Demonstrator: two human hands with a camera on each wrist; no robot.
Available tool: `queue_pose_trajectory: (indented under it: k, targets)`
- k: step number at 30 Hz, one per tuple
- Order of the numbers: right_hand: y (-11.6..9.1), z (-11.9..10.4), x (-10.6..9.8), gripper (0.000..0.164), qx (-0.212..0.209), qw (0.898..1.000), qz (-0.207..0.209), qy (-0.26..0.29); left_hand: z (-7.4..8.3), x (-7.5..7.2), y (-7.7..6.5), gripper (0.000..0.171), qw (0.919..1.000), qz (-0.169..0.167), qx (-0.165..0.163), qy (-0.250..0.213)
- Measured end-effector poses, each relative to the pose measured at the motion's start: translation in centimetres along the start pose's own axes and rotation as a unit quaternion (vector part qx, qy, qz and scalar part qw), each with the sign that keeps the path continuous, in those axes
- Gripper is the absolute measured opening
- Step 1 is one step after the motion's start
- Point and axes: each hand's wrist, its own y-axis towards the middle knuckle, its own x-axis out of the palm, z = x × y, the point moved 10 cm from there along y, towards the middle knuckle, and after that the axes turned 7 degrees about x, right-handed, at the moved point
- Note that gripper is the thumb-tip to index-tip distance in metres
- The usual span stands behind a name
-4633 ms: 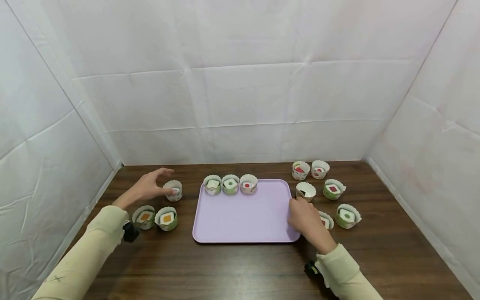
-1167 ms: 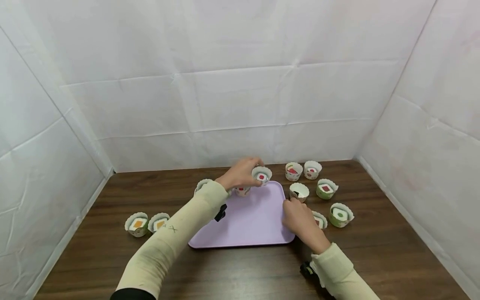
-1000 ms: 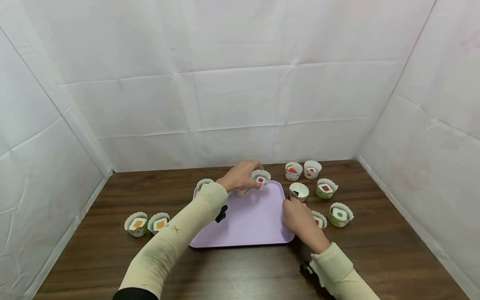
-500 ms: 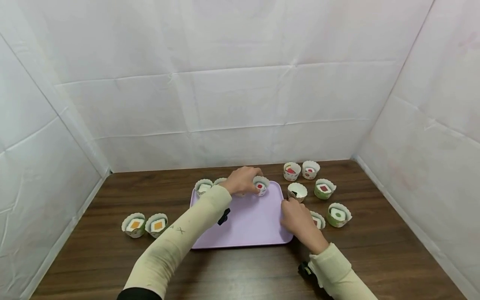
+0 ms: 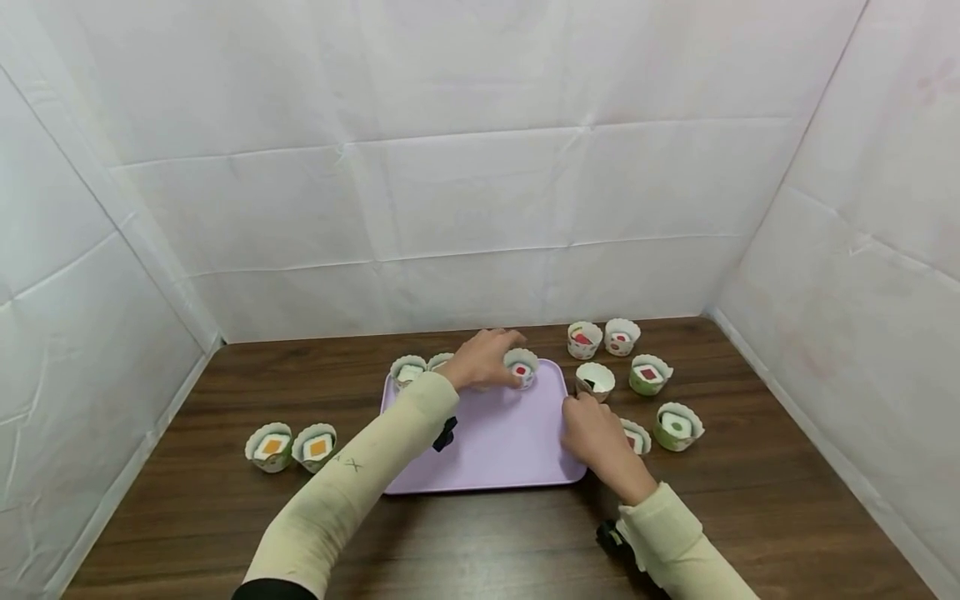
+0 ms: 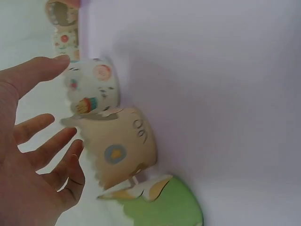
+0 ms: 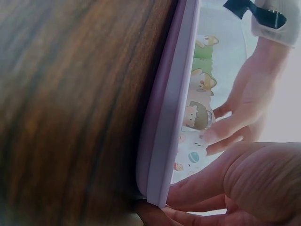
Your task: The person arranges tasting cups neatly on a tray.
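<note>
A white patterned paper baking cup with a white, red-centred piece in it stands at the back right of the lilac tray. My left hand is just left of that cup. In the left wrist view, its thumb is at the rim of the white cup, its fingers spread apart around nothing. Beside that cup stand a beige cup and a green cup, partly hidden by my left arm in the head view. My right hand pinches the tray's right edge, thumb above and fingers underneath.
Two green cups with orange-centred pieces stand left of the tray. Several more cups stand to the right, among them a green cup and a white cup close to my right hand. White sheeting encloses the table.
My left hand has carried the white cup from the left side onto the tray's back row, then let go of it and drawn slightly back. The right hand stays at the tray edge.
</note>
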Motion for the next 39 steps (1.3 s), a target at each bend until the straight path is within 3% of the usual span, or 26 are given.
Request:
queue_pose_trajectory:
  k: [5, 10, 18, 23, 29, 32, 36, 39]
  targets:
    - [0.1, 0.0, 0.2, 0.004, 0.001, 1.000, -0.001, 0.003, 0.0, -2.3, -2.0, 0.073, 0.9973, 0.034, 0.001, -0.065]
    - [0.1, -0.1, 0.5, 0.004, 0.000, 1.000, -0.006, 0.001, -0.6, -5.2, -5.4, 0.069, 0.9934, 0.067, 0.013, -0.092]
    - [0.2, 0.0, 0.5, 0.008, 0.002, 1.000, -0.013, -0.002, -4.4, -10.1, -14.5, 0.067, 0.9835, 0.155, 0.009, -0.093]
    - [0.2, 0.2, 0.6, 0.009, 0.004, 1.000, -0.017, 0.002, -7.2, -12.1, -20.2, 0.066, 0.9784, 0.191, -0.014, -0.078]
    - [0.2, 0.2, 0.6, 0.009, 0.008, 1.000, -0.023, 0.003, -10.0, -12.5, -26.2, 0.058, 0.9795, 0.187, -0.060, -0.044]
    - [0.3, 0.2, 0.5, 0.009, 0.010, 1.000, -0.027, 0.003, -11.5, -12.1, -28.6, 0.062, 0.9811, 0.171, -0.079, -0.043]
    - [0.4, 0.1, 0.4, 0.009, 0.008, 1.000, -0.029, 0.002, -13.4, -10.6, -30.9, 0.078, 0.9850, 0.127, -0.098, -0.063]
    - [0.5, 0.2, 0.5, 0.009, 0.010, 1.000, -0.029, 0.004, -14.7, -9.2, -31.7, 0.086, 0.9858, 0.093, -0.106, -0.091]
